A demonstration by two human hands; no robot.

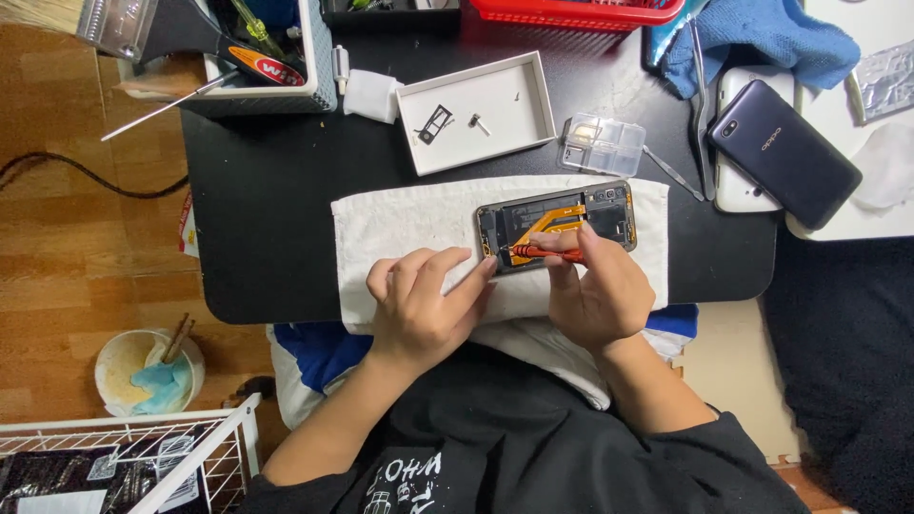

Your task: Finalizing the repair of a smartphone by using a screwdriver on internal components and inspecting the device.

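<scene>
An opened phone (557,217) with its back off, showing an orange flex cable, lies on a white towel (409,224) on a black table (267,200). My right hand (595,290) grips a small red screwdriver (550,253), its tip at the phone's lower left corner. My left hand (424,305) rests on the towel, its index finger touching the phone's left end.
A white tray (519,128) with small parts and a clear parts box (602,145) sit behind the phone. Tweezers (702,105), a dark phone back cover (785,141), a blue cloth (762,38), a tool bin (267,57) and a red basket (576,11) lie further back.
</scene>
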